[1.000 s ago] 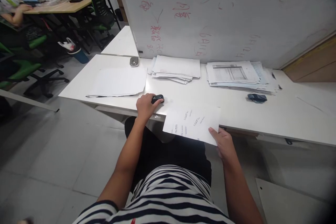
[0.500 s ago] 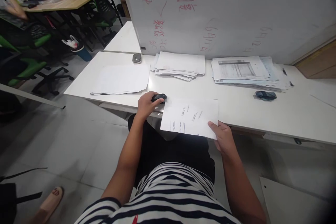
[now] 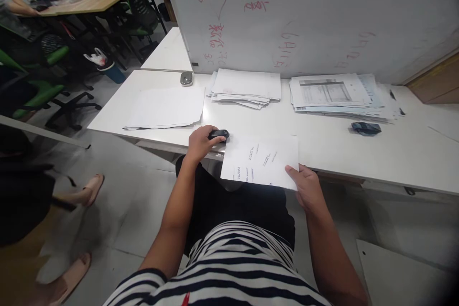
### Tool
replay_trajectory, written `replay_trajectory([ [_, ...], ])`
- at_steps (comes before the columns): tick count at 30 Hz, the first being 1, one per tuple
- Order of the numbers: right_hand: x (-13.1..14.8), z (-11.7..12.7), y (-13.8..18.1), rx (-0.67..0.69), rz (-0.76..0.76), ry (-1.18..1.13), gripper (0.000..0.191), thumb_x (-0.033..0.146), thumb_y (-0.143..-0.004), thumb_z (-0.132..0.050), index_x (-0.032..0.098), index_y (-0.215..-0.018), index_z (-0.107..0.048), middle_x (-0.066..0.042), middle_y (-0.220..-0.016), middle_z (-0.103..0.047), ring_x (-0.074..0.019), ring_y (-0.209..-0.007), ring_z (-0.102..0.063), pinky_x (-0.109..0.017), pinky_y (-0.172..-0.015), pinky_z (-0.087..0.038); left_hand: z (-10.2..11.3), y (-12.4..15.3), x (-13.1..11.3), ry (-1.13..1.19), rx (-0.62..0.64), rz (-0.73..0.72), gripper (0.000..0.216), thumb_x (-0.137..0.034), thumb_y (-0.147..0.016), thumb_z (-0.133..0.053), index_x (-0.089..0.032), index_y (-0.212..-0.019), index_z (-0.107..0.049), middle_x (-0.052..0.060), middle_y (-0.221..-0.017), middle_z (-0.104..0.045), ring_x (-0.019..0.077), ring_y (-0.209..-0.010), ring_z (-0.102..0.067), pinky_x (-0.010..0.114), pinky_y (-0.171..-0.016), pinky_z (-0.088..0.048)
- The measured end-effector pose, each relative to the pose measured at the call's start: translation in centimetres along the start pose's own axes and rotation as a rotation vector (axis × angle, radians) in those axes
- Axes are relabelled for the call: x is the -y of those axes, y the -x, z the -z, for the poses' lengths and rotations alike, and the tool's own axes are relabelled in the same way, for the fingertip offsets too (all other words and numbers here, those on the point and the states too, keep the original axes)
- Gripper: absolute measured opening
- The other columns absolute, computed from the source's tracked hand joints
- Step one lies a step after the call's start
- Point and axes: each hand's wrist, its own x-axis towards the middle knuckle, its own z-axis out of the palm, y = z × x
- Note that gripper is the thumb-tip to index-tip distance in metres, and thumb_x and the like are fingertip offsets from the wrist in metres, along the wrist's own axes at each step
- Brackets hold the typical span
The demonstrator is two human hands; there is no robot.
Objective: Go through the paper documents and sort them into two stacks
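Note:
My left hand [image 3: 201, 144] is closed around a small black stapler [image 3: 220, 133] at the desk's front edge. The stapler's front end meets the upper left corner of a printed sheet of paper [image 3: 260, 162]; whether more sheets lie under it I cannot tell. With the thumb on top, my right hand [image 3: 307, 185] pinches the paper's lower right edge. The sheet lies partly over the white desk [image 3: 247, 122] and partly beyond its edge, above my lap.
Behind are a flat paper pile [image 3: 167, 107], a stack of papers [image 3: 245, 86] and another stack [image 3: 328, 93]. A grey rounded device [image 3: 186, 78] and a dark crumpled item [image 3: 366, 128] lie on the desk. A whiteboard [image 3: 287, 14] rises behind. A person's feet [image 3: 93, 189] are at left.
My hands, the stapler and the paper have barely shifted. At the left, another person has stepped further into view. The seated person's arm at the far desk has lowered.

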Motion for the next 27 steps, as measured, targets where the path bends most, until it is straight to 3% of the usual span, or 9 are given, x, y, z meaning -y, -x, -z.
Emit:
replay_trajectory([
  [27,-0.17,-0.38,-0.16,0.044,-0.103,-0.106,0.035,0.036,-0.064,-0.081,0.018,-0.091,-0.073,-0.005,-0.082,-0.075,-0.0217,-0.071,-0.070,-0.029,-0.063,-0.055,0.40,-0.45,-0.06,-0.098,0.097,0.011,0.033,-0.055,-0.077,-0.060,-0.026,-0.093,-0.063,-0.001,-0.087,-0.067,0.0175,-0.081,-0.058,0.028,-0.067,-0.038],
])
